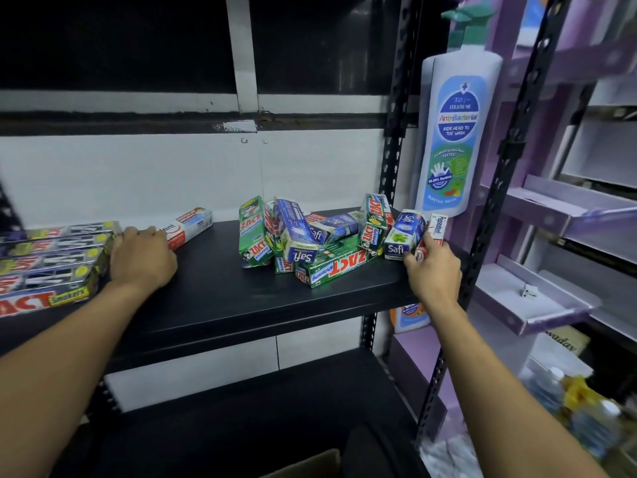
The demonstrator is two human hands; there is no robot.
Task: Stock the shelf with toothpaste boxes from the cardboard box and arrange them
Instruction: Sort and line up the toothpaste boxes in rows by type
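On the black shelf (220,291) a row of flat Zact Smokers boxes (51,263) lies at the left. My left hand (143,255) rests on a white and red Pepsodent box (189,224) beside that row, fingers curled over it. A loose heap of green Zact and blue Safi boxes (310,239) sits at the middle right. My right hand (434,267) grips a small red and white Pepsodent box (436,229) at the heap's right end, next to a blue Safi box (403,236). A corner of the cardboard box (310,464) shows at the bottom.
A black perforated upright (393,160) stands behind the heap, another (496,188) at the right front. A large bottle-shaped display sign (455,132) hangs between them. Purple shelving (551,208) fills the right side. A lower black shelf (241,408) lies beneath.
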